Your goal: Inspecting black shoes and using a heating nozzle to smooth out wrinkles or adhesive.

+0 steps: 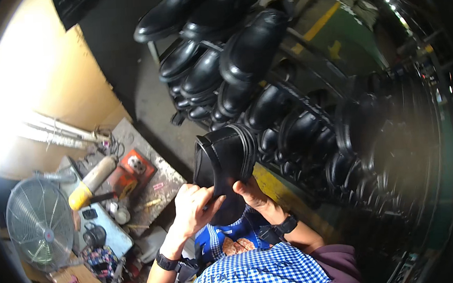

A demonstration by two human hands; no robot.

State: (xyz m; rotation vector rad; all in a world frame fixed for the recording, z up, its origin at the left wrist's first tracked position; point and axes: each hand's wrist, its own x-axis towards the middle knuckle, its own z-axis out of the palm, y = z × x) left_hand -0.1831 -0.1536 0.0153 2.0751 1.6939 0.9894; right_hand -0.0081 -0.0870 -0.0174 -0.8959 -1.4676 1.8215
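Note:
A black leather shoe (pixel 227 160) is held up in front of my body, its thick sole edge toward the right and its opening toward the left. My left hand (pixel 193 207) has its fingers curled at the shoe's left edge, near the opening. On the right side, my right hand (pixel 254 195) grips the shoe, with its thumb against the leather and its other fingers mostly hidden behind. The part of the shoe nearest me is dark and hard to make out against my blue checked apron (pixel 257 273).
Beyond the shoe stands a rack with rows of black shoes (pixel 256 44), stretching to the right. On the left are a worn workbench (pixel 166 180), an orange-red device (pixel 136 166), a yellow-ended cylinder (pixel 93 182) and a caged fan (pixel 40 223). A yellow line (pixel 277 188) marks the floor.

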